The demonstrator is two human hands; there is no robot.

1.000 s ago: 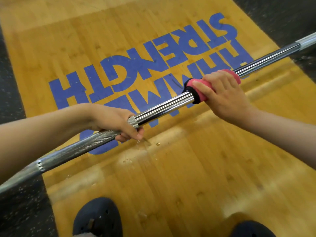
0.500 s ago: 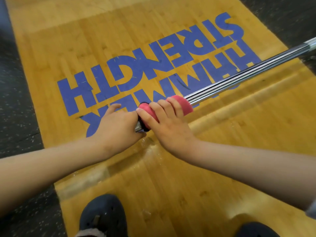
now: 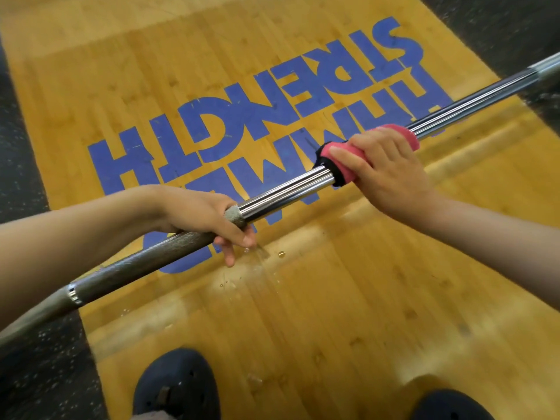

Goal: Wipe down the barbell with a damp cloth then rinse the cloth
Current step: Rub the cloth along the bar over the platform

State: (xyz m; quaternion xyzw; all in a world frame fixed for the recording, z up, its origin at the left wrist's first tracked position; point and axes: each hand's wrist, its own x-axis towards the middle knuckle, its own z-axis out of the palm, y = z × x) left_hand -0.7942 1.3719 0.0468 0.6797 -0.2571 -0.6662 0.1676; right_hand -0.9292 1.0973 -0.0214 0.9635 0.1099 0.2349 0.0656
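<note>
A steel barbell (image 3: 285, 194) runs from lower left to upper right above the floor, knurled on the left and smooth and shiny in the middle. My left hand (image 3: 206, 219) grips it where the knurling ends, one finger hanging loose below. My right hand (image 3: 385, 168) grips a pink cloth (image 3: 339, 157) with a black edge, wrapped round the smooth part of the bar further right.
Below lies a yellow wooden platform (image 3: 333, 313) with blue lettering, and water drops (image 3: 257, 262) lie on it under the bar. Black speckled rubber flooring (image 3: 36, 359) borders it on both sides. My two dark shoes (image 3: 178, 386) show at the bottom edge.
My right hand has slid the cloth back to the right along the bar, away from my left hand, which it was touching half a second ago. The left hand stays on the knurling.
</note>
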